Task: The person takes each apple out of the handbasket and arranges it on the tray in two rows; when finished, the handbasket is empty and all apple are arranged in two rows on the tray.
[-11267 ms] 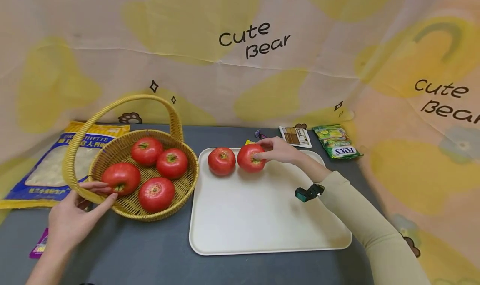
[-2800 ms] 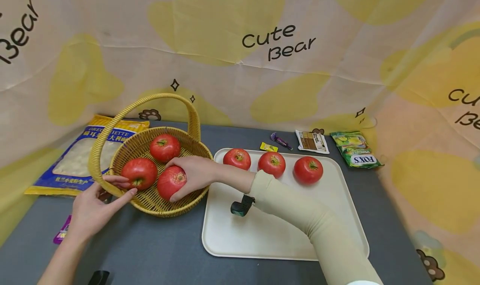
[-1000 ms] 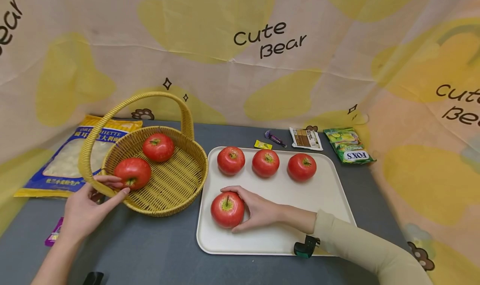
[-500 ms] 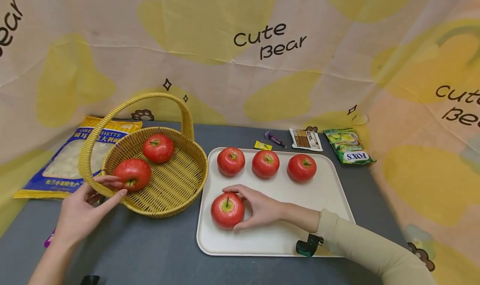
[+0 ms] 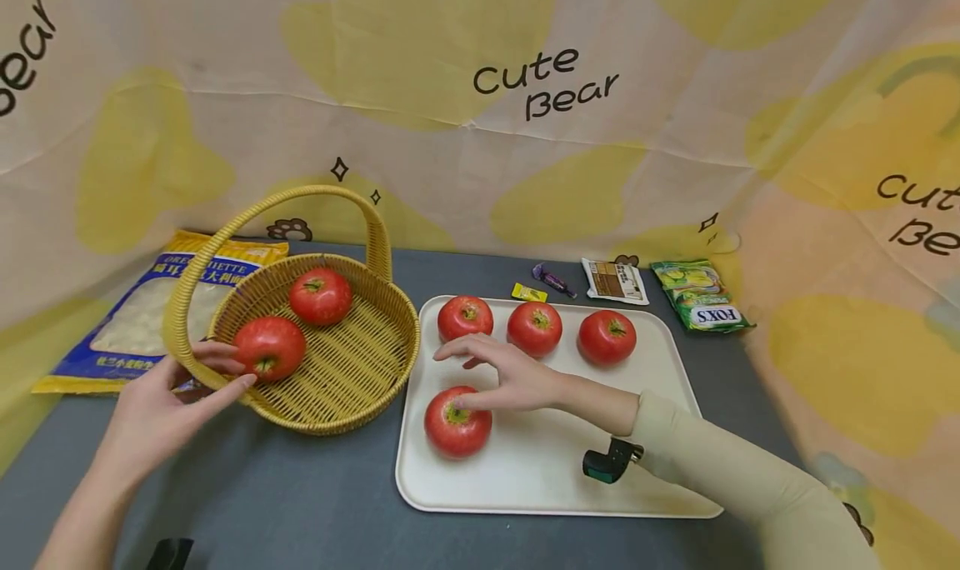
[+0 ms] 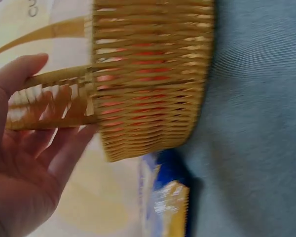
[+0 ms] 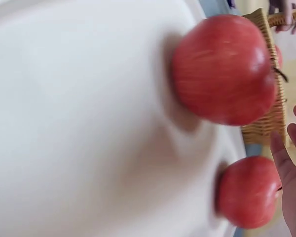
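My left hand [image 5: 161, 403] grips the base of the handle of a yellow wicker basket [image 5: 360, 378], thumb on one side and fingers on the other in the left wrist view. Inside the basket sit two red apples, one at the back [image 5: 321, 296] and one near that hand [image 5: 272, 349]. Above the white tray [image 5: 570, 470] is my right hand [image 5: 517, 378], its fingers spread and holding nothing. Just below its thumb an apple [image 5: 450, 437] stands stem up at the tray's front left. A row of three apples [image 5: 535, 328] lies along the tray's far side.
Behind the basket lies a blue and yellow pasta bag [image 5: 127, 328]. Beyond the tray are a yellow wrapped sweet [image 5: 529, 292], a purple sweet [image 5: 553, 279], a brown and white packet [image 5: 615, 282] and a green FOX'S bag [image 5: 701, 295]. A patterned cloth hangs behind the table.
An apple from the basket was carried to the tray's front left and let go. My right hand has lifted off it, toward the far row. The left hand keeps its hold on the handle.
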`<act>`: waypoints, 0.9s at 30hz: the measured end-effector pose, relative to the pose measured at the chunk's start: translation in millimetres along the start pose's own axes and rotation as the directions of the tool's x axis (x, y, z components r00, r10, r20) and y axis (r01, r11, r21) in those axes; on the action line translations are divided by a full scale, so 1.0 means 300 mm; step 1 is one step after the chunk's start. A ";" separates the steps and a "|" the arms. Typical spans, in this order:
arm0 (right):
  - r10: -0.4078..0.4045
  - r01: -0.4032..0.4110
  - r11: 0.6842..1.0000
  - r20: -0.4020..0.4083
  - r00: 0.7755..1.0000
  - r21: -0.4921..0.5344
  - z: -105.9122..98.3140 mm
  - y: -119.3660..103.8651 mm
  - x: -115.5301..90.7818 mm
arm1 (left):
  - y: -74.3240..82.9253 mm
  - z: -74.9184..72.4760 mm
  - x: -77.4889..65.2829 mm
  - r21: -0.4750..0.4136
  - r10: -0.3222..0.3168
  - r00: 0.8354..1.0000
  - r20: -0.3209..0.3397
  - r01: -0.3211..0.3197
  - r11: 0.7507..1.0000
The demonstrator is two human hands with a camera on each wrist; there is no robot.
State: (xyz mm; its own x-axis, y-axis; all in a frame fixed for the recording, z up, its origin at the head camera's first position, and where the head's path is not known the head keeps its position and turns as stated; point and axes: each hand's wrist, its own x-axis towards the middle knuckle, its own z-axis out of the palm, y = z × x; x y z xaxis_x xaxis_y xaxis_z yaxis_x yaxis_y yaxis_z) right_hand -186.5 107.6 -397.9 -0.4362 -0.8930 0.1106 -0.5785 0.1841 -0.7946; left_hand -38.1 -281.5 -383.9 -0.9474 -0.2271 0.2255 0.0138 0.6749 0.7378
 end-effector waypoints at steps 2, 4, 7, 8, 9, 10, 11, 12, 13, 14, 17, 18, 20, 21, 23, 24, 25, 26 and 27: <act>-0.014 0.014 1.000 0.000 1.000 -0.008 -0.011 -0.024 0.050 | -0.012 0.005 -0.001 0.039 -0.027 0.999 0.037 0.026 0.999; -0.045 0.045 0.999 -0.001 0.999 -0.006 -0.018 -0.041 0.109 | -0.024 0.008 -0.003 0.084 -0.068 0.996 0.059 0.063 0.994; -0.075 0.075 0.997 0.008 0.997 -0.012 -0.021 -0.068 0.207 | -0.035 0.011 -0.003 0.129 -0.118 0.990 0.083 0.107 0.986; -0.081 0.081 0.996 0.016 0.997 -0.021 -0.019 -0.076 0.241 | -0.037 0.011 -0.002 0.137 -0.128 0.988 0.088 0.116 0.984; -0.080 0.081 0.996 0.030 0.996 -0.032 -0.017 -0.084 0.276 | -0.038 0.012 -0.001 0.138 -0.133 0.987 0.090 0.120 0.983; -0.074 0.076 0.996 0.045 0.996 -0.044 -0.013 -0.091 0.312 | -0.039 0.012 -0.001 0.141 -0.140 0.986 0.092 0.126 0.982; -0.073 0.076 0.995 0.062 0.995 -0.057 -0.007 -0.098 0.350 | -0.038 0.012 -0.001 0.138 -0.144 0.985 0.091 0.131 0.982; -0.075 0.081 0.994 0.080 0.994 -0.075 0.000 -0.105 0.387 | -0.038 0.011 -0.002 0.139 -0.146 0.985 0.088 0.133 0.981; -0.071 0.080 0.993 0.094 0.993 -0.091 0.009 -0.109 0.423 | -0.036 0.011 0.000 0.137 -0.147 0.985 0.086 0.134 0.981; -0.062 0.073 0.992 0.110 0.992 -0.104 0.018 -0.114 0.458 | -0.035 0.010 0.000 0.134 -0.151 0.985 0.085 0.139 0.981; -0.045 0.068 0.984 0.141 0.989 -0.162 0.055 -0.121 0.558 | -0.034 0.011 0.001 0.129 -0.163 0.983 0.088 0.151 0.980; -0.039 0.067 0.982 0.153 0.987 -0.179 0.068 -0.121 0.587 | -0.033 0.012 0.001 0.130 -0.168 0.982 0.089 0.156 0.979; -0.023 0.062 0.975 0.180 0.983 -0.212 0.095 -0.117 0.640 | -0.034 0.013 0.002 0.138 -0.172 0.981 0.087 0.160 0.977; -0.018 0.063 0.972 0.191 0.981 -0.228 0.109 -0.115 0.663 | -0.034 0.014 0.002 0.141 -0.175 0.981 0.087 0.162 0.977; 0.004 0.052 0.967 0.220 0.976 -0.249 0.135 -0.111 0.703 | -0.033 0.014 0.002 0.148 -0.177 0.980 0.086 0.163 0.975; 0.017 0.044 0.965 0.233 0.972 -0.257 0.147 -0.111 0.720 | -0.032 0.014 0.002 0.150 -0.178 0.980 0.084 0.164 0.975; 0.039 0.029 0.963 0.244 0.969 -0.267 0.159 -0.113 0.735 | -0.032 0.015 0.001 0.151 -0.175 0.981 0.080 0.161 0.975; 0.066 0.007 0.960 0.254 0.965 -0.278 0.170 -0.115 0.748 | -0.032 0.015 0.000 0.151 -0.174 0.982 0.079 0.161 0.975; 0.087 -0.007 0.957 0.263 0.961 -0.290 0.181 -0.117 0.761 | -0.032 0.015 -0.001 0.149 -0.174 0.982 0.078 0.161 0.976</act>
State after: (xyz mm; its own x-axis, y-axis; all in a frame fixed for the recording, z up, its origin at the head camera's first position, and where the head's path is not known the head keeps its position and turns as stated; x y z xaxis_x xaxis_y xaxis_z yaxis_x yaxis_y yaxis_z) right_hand -228.4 -124.9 -377.2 -0.2882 -0.9501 -0.1197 -0.7505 0.3018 -0.5880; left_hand -39.4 -284.8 -393.9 -0.9574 -0.2855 0.0435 -0.1866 0.7265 0.6613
